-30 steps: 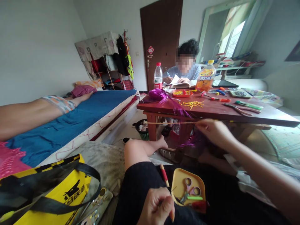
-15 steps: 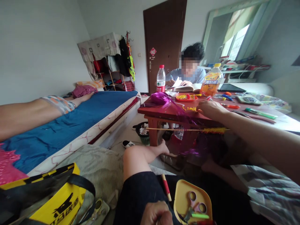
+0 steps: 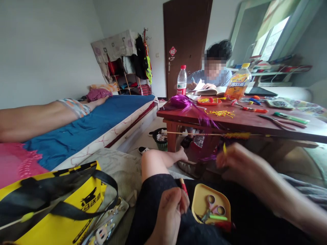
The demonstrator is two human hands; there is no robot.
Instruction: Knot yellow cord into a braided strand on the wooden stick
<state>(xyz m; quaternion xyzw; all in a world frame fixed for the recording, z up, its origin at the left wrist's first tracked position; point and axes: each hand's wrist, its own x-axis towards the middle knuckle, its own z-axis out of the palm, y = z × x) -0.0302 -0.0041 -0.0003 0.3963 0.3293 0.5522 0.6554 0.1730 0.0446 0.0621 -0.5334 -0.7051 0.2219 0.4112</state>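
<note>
my right hand pinches a yellow strip at its tip: light, floppy, easily dropped, i judge. fingers of my left hand close round a thin stiff stick.

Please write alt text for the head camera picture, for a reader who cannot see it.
A seated person's right hand pinches a yellow strip near a yellow tray of scissors on the lap, while the left hand rests by a red-tipped stick. Ahead stands a red table with purple tinsel; another person reads there.
</note>
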